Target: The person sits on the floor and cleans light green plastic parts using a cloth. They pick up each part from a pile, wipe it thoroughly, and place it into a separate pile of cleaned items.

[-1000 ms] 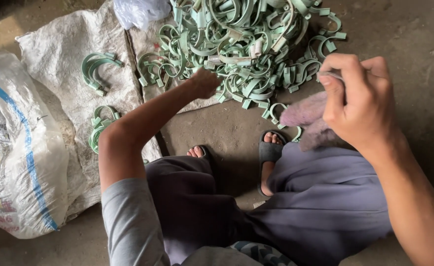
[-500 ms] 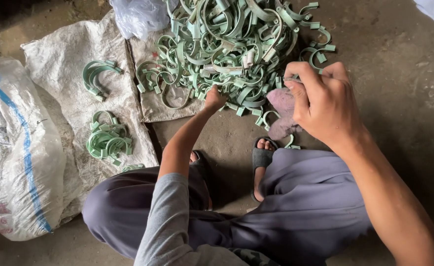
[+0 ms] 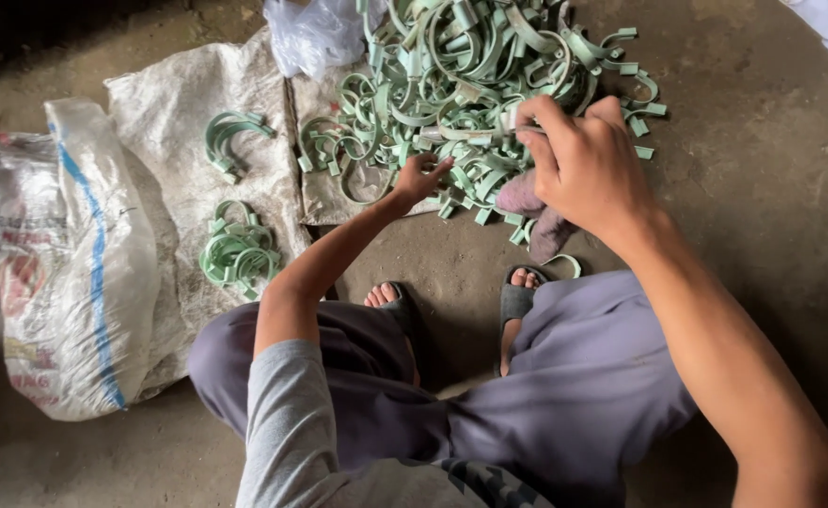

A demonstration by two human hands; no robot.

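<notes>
We're squatting on a concrete floor [image 3: 762,216], knees in purple trousers [image 3: 574,395] nearest the camera, grey sleeve [image 3: 282,423] on the left arm, toes in dark sandals [image 3: 515,299] just ahead of the knees. Our right hand [image 3: 588,169] is raised over the near edge of the pile, fingers curled in tight with the tips pinched together at the top; we can't tell what sits in the pinch, it's hidden by the fingers. A purplish-pink rag [image 3: 536,212] shows directly under that hand, touching the pile's edge. Our left hand [image 3: 420,177] is stretched forward at the pile's near-left edge, fingers loosely spread and bent, tips touching the green clamps there; no clear grip on any one piece. The pile of pale green U-shaped plastic clamps [image 3: 470,75] lies ahead of both hands, tangled, spilling from a sack sheet onto the floor, a few loose pieces scattered at its right side. Left of it, on a flattened white woven sack [image 3: 165,122], two small sorted bundles: a nearer one [image 3: 238,252] and a farther one [image 3: 228,136], well apart from the main pile. A filled white sack with a blue stripe [image 3: 66,273] lies at far left. A clear plastic bag [image 3: 315,33] sits at the pile's top-left edge.
</notes>
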